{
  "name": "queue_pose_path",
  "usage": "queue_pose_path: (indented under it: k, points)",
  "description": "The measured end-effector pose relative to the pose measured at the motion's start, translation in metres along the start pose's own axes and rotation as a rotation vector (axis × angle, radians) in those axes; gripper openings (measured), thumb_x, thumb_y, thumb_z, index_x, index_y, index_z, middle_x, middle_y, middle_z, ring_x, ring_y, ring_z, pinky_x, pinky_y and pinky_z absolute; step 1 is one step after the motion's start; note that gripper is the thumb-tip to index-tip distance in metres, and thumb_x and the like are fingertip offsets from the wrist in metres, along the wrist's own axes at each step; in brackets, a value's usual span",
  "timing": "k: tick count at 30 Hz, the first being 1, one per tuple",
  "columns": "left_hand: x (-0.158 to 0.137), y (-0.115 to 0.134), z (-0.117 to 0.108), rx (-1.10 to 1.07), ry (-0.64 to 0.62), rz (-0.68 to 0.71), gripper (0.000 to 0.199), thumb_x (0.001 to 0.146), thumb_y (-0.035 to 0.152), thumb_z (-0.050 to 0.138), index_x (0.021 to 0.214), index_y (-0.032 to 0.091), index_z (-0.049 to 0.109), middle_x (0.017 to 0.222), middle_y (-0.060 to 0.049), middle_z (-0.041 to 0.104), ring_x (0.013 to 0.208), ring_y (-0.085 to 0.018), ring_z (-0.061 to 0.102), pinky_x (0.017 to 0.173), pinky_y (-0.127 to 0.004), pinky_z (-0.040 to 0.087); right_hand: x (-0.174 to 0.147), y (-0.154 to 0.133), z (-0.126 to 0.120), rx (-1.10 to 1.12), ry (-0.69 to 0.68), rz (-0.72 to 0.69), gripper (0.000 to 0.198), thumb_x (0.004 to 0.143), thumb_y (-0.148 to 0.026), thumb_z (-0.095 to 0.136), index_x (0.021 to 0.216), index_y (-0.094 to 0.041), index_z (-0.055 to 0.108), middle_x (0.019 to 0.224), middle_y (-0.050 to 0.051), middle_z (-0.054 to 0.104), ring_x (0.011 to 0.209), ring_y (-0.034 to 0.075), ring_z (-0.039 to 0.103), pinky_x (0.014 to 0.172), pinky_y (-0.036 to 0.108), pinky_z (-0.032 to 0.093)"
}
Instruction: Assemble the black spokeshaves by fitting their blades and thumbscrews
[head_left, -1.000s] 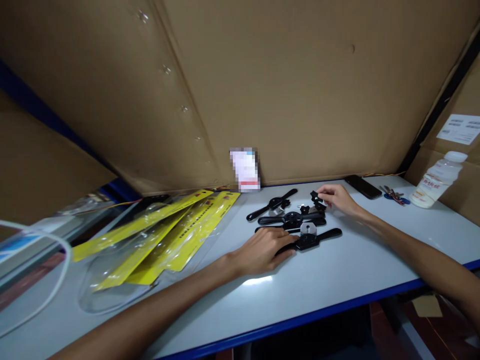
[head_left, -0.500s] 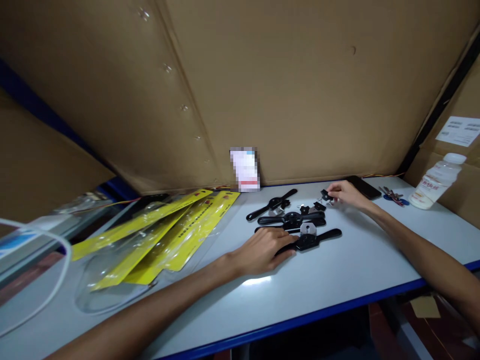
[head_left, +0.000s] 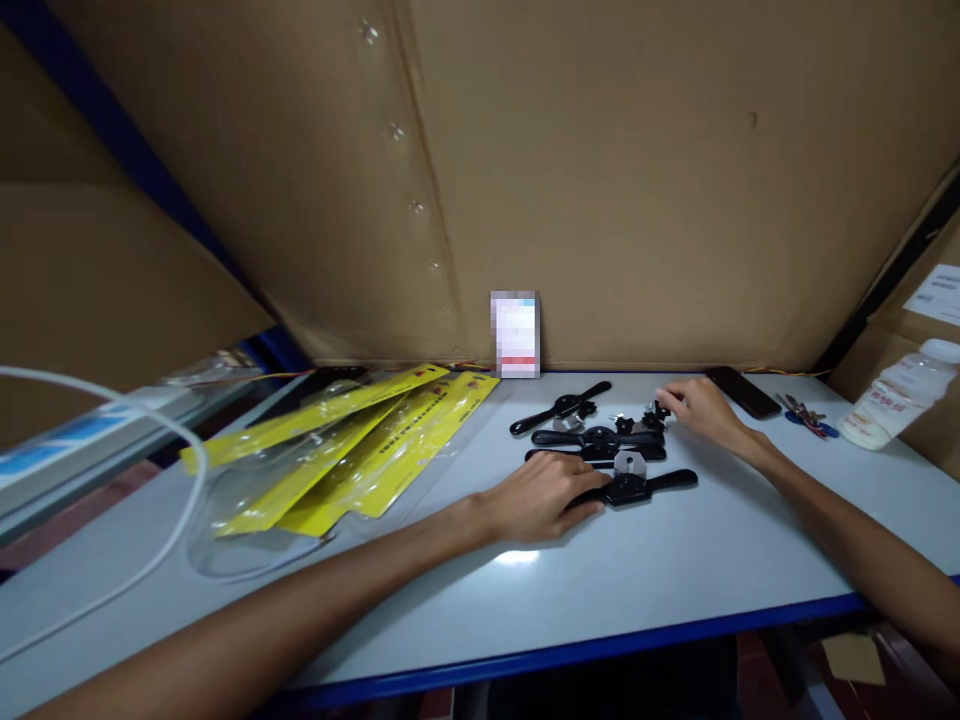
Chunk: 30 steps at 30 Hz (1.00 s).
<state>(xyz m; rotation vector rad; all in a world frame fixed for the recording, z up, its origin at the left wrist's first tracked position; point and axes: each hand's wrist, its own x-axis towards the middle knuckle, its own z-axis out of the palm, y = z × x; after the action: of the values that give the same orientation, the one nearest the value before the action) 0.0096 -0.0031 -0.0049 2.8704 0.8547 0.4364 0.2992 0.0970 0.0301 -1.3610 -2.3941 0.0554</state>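
Note:
On the grey table, my left hand [head_left: 551,490] is closed round the left handle of the nearest black spokeshave [head_left: 634,488]. A pale notched blade [head_left: 630,464] stands up at the middle of that tool. My right hand [head_left: 701,410] is behind it and to the right, thumb and finger pinched at a small black metal piece [head_left: 660,412] with bright screws by it. Beside that piece lie more small black parts [head_left: 624,424]. Behind the nearest spokeshave rest other black spokeshaves [head_left: 600,438], one of them set at a slant [head_left: 562,406].
Yellow cards in clear plastic packaging [head_left: 375,450] cover the table's left part, near a white cable [head_left: 196,480]. A lit phone [head_left: 515,335] leans on the cardboard wall. To the right are a dark phone [head_left: 744,391], keys [head_left: 806,416] and a plastic bottle [head_left: 896,395].
My right hand has lowered slightly, bringing the small black piece down beside the other loose parts. My left hand keeps its place on the spokeshave. The view has shifted a little.

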Motion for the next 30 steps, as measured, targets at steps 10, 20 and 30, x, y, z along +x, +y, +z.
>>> queue_pose_path:
  k: [10,20,30]
  points:
    - [0.003,0.006,-0.006,0.047,-0.035,-0.012,0.029,0.100,0.035,0.056,0.121,0.017,0.067,0.094,-0.009,0.074,0.080,-0.024,0.070,0.064,-0.033,0.048,0.123,-0.102,0.015,-0.318,0.050,-0.204,0.085,0.087,-0.004,0.048,0.164,-0.024,0.019,0.118,0.017,0.071,0.087,0.026,0.068,0.076,0.034,0.046]
    - [0.004,0.007,-0.004,0.029,-0.025,-0.019,0.028,0.098,0.035,0.060,0.117,0.017,0.068,0.092,-0.009,0.074,0.076,-0.023,0.068,0.061,-0.033,0.047,0.158,-0.100,0.048,-0.271,0.045,-0.312,0.072,0.089,-0.006,0.045,0.158,-0.026,0.040,0.123,0.019,0.069,0.091,0.029,0.070,0.081,0.041,0.050]
    - [0.005,0.008,-0.005,0.056,-0.014,-0.007,0.026,0.097,0.035,0.059,0.113,0.018,0.068,0.089,-0.008,0.073,0.073,-0.023,0.068,0.057,-0.034,0.043,0.196,-0.098,0.055,0.219,0.291,-0.254,0.064,0.090,-0.015,0.046,0.154,-0.020,0.044,0.093,0.004,0.074,0.078,0.018,0.064,0.080,0.032,0.049]
